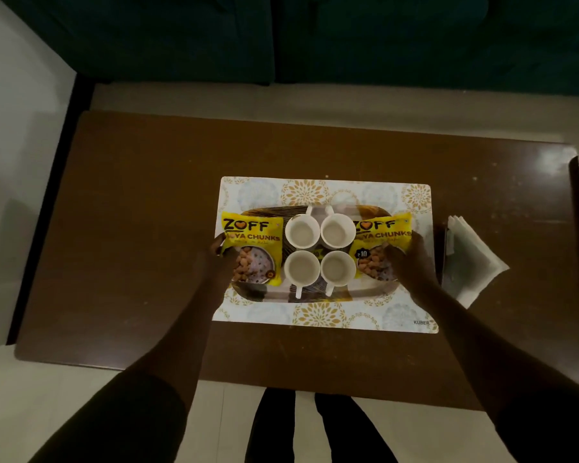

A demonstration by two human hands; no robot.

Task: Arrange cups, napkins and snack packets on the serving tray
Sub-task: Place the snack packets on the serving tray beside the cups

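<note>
Both hands reach forward from dark sleeves, one to each end of the serving tray (pixel 310 294). On that side the left hand (pixel 214 262) grips the near edge of the left snack packet (pixel 253 250), thumb on its printed face; the right hand (pixel 411 262) likewise clasps the right snack packet (pixel 381 242) at its outer near corner. Two yellow packets in all, each lying flat on an end of the tray and overhanging its rim a little.

Between the packets stand four white cups in a two-by-two block: far left cup (pixel 302 230), far right cup (pixel 337 229), near left cup (pixel 302 269), near right cup (pixel 337 269). They touch or nearly touch; the far pair's handles point away, the near pair's point toward the person. All four look empty.

Under the tray lies a patterned placemat (pixel 325 192) on the brown bench (pixel 141 212). One stack of white napkins (pixel 472 259) sits off the tray, on the bench just right of the placemat.
</note>
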